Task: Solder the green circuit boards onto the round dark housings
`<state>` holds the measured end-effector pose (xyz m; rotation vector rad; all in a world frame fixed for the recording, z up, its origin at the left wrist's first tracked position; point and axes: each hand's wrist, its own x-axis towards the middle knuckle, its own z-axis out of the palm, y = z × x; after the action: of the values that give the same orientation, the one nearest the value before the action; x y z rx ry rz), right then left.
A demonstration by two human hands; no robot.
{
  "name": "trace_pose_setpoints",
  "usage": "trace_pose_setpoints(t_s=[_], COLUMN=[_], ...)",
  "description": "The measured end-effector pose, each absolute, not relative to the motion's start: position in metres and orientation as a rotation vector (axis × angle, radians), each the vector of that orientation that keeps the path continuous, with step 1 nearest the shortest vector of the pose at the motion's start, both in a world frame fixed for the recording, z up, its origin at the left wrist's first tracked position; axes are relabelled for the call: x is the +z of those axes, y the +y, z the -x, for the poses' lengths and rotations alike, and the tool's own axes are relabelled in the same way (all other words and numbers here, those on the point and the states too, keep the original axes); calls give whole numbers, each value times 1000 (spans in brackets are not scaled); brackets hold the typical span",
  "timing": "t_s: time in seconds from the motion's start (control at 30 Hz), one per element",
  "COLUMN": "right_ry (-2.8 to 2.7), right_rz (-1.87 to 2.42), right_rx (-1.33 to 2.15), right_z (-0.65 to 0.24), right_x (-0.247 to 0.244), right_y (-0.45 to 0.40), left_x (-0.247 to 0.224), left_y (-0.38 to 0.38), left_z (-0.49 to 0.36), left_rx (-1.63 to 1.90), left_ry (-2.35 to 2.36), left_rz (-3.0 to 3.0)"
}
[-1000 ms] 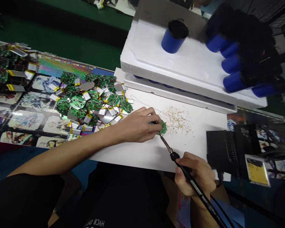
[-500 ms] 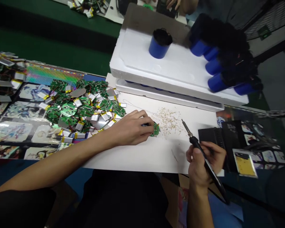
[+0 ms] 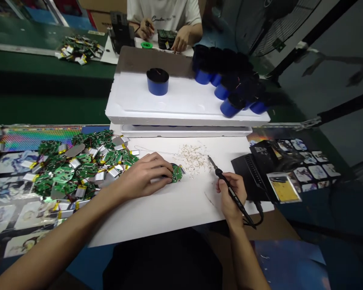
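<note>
My left hand (image 3: pixel 149 175) rests on the white sheet (image 3: pixel 157 213), its fingers curled over the left side of a green circuit board (image 3: pixel 177 173). Part of that board and whatever lies below the fingers are hidden. A soldering iron (image 3: pixel 230 187) is gripped in my right hand (image 3: pixel 233 193), its tip pointing up and left, beside scattered small bits (image 3: pixel 195 159). A thin wire (image 3: pixel 157 152) runs across the sheet into these bits. Left of my left hand lies a heap of green boards with silver battery cells (image 3: pixel 78 165).
White foam trays (image 3: pixel 184 114) stand behind the sheet, bearing a blue cup (image 3: pixel 157 82) and several more at right. A black soldering station (image 3: pixel 248 177) and a yellow sponge (image 3: pixel 282 190) lie at right. Across the table, a person (image 3: pixel 166 20) handles boards.
The view has shifted, and the person across the table now shows more fully. My left hand stays at the board; my right hand still holds the iron.
</note>
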<state>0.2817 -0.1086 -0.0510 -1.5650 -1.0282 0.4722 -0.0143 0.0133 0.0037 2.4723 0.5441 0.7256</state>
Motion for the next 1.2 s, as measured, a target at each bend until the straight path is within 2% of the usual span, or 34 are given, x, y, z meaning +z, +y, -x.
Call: trace_pose_setpoints(t_s=[0.1, 0.3, 0.4, 0.63, 0.9, 1.03, 1.2], right_ry=[-1031, -1055, -1046, -1020, -976, -933, -901], right_rz=[1553, 1577, 1570, 1564, 1652, 1670, 1683], right_rx=[515, 578, 565, 538, 564, 584, 600], right_z=[-284, -288, -287, -288, -293, -294, -294], right_x=[-54, -59, -58, -58, -61, -60, -64], right_y=[-108, -108, -109, -110, -112, -111, -111], left_x=[8, 13, 12, 40, 76, 63, 35], left_y=[15, 12, 10, 7, 54, 107, 157], left_z=[18, 18, 15, 52, 181, 207, 199], left_rx=[657, 269, 216, 333, 1003, 955, 878], left_ry=[631, 811, 854, 999, 1591, 1855, 2066], left_rz=[-2420, -2318, -2287, -2116, -1742, -1671, -1654])
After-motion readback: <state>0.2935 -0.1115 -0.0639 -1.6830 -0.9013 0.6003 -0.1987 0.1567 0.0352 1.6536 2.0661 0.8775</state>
